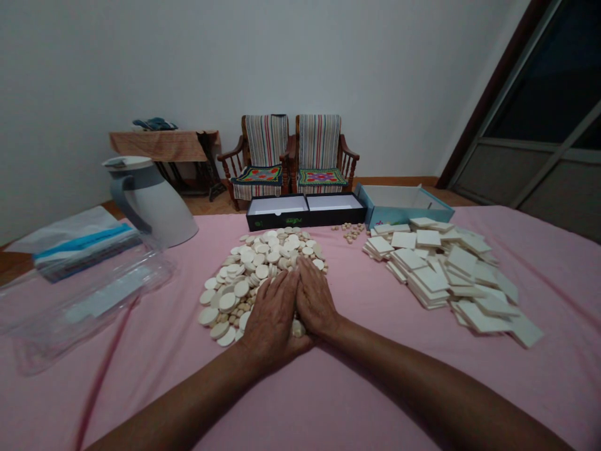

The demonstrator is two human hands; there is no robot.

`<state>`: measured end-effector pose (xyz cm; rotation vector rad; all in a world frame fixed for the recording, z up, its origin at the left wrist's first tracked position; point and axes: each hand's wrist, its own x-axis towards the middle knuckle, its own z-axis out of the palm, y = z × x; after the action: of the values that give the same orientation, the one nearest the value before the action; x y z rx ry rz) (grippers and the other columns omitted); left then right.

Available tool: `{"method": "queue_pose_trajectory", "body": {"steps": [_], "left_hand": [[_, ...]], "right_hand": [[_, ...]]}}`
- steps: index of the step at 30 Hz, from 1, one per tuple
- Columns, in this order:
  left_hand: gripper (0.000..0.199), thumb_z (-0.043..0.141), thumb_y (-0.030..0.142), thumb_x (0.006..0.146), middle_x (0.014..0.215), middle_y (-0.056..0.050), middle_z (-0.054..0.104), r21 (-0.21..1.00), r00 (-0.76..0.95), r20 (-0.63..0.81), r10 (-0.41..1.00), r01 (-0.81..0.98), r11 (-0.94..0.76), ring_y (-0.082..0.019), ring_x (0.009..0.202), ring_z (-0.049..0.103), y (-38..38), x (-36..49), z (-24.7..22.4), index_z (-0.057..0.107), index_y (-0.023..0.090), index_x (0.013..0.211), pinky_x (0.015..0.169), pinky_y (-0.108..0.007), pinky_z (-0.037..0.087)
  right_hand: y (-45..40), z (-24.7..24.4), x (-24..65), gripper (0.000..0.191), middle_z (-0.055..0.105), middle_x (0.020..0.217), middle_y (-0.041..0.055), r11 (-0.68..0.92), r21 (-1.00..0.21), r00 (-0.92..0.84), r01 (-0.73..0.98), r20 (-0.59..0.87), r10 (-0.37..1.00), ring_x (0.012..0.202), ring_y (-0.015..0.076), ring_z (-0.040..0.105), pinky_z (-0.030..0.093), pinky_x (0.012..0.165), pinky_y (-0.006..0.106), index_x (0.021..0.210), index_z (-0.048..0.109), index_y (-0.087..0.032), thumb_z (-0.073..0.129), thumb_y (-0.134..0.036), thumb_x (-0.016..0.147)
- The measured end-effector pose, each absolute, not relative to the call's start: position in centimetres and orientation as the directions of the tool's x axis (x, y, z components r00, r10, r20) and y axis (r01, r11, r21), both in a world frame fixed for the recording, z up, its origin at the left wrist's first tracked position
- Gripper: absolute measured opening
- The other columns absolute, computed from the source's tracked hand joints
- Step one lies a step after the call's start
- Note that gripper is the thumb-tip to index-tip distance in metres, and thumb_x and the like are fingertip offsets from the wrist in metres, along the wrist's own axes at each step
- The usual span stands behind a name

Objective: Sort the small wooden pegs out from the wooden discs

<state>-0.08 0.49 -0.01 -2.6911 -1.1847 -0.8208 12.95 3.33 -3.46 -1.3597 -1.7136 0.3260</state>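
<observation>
- Work surface: pink cloth (300,416), lightly creased, one darker fold running up the left side.
- Your left hand (272,310) and right hand (317,297) lie side by side on the near right part of the disc pile (256,257), touching along their inner edges.
- Grip: fingers straight and together on both, not curled round anything visible. Palms hidden, so I can't tell what's under them.
- Disc pile is mid-cloth, directly in front of you: pale rounds with smaller wooden bits showing among them.
- Right of it, well apart: loose heap of square tiles (436,279).
- Beyond the discs: black tray (323,217), two white-lined compartments, with the light-blue box (408,214) just right of it. A few small pieces (350,237) sit in front of the tray.
- Left side: grey-and-white jug (166,210), blue-and-white packet (89,250), clear plastic packaging (154,269).
- Room: two wooden armchairs (267,141) with striped covers against a pale wall (399,94); cloth-topped side table (159,145) left of them; dark glazed panels (530,106) far right.
</observation>
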Motion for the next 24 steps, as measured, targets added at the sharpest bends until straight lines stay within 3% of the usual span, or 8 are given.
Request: {"method": "queue_pose_trajectory", "body": {"steps": [4,11,14,17,20,24], "left_hand": [[0.104,0.069,0.038,0.07,0.144,-0.022,0.042,0.168,0.52,0.51,0.686,0.722,-0.672,-0.037,0.134,0.038,0.4,0.0,0.1,0.009,0.011,0.15,0.109,-0.056,0.031],[0.101,0.067,0.04,0.072,0.148,-0.019,0.038,0.164,0.491,0.46,0.74,0.772,-0.614,-0.035,0.134,0.036,0.4,0.2,0.3,0.011,0.011,0.15,0.11,-0.054,0.029],[0.096,0.066,0.046,0.074,0.148,-0.018,0.039,0.141,0.507,0.453,0.733,0.771,-0.621,-0.034,0.135,0.036,0.3,0.1,0.3,0.017,0.012,0.15,0.11,-0.053,0.029],[0.089,0.066,0.046,0.075,0.148,-0.016,0.04,0.119,0.529,0.421,0.737,0.773,-0.623,-0.034,0.135,0.035,0.3,0.0,0.4,0.026,0.014,0.148,0.111,-0.052,0.028],[0.082,0.065,0.047,0.075,0.147,-0.016,0.041,0.1,0.533,0.395,0.749,0.785,-0.611,-0.035,0.135,0.035,0.4,0.1,0.6,0.035,0.016,0.144,0.11,-0.054,0.028],[0.078,0.064,0.049,0.077,0.148,-0.017,0.04,0.073,0.545,0.383,0.746,0.787,-0.613,-0.036,0.136,0.034,0.5,0.1,0.6,0.038,0.015,0.142,0.109,-0.055,0.028]], "right_hand": [[3.7,-2.7,12.5,0.053,0.042,0.148,0.0129,0.469,-0.619,-0.109,0.63,0.528,0.843,0.14,0.0208,0.032,0.023,0.118,0.045,0.143,0.041,-0.01,0.024,-0.029,0.096],[4.8,-1.1,14.4,0.045,0.053,0.137,0.0106,0.54,-0.737,-0.107,0.407,0.549,0.829,0.13,0.0197,0.044,0.033,0.112,0.04,0.131,0.053,-0.019,0.033,-0.037,0.096],[6.2,-1.1,16.2,0.046,0.059,0.127,0.0132,0.472,-0.767,0.078,0.435,0.554,0.829,0.123,0.022,0.05,0.036,0.109,0.041,0.124,0.057,-0.016,0.031,-0.042,0.096],[7.8,-2.0,18.1,0.057,0.054,0.133,0.0181,0.301,-0.797,0.223,0.524,0.469,0.855,0.128,0.0257,0.045,0.031,0.111,0.046,0.131,0.052,-0.011,0.024,-0.047,0.096],[8.5,-3.2,18.8,0.066,0.044,0.144,0.0212,0.19,-0.802,0.192,0.567,0.353,0.916,0.136,0.0283,0.037,0.024,0.114,0.051,0.14,0.043,-0.007,0.024,-0.053,0.096],[7.7,-4.1,17.5,0.071,0.037,0.149,0.0192,0.246,-0.773,0.008,0.585,0.308,0.951,0.141,0.0265,0.029,0.02,0.117,0.049,0.144,0.039,-0.008,0.023,-0.057,0.096]]}}
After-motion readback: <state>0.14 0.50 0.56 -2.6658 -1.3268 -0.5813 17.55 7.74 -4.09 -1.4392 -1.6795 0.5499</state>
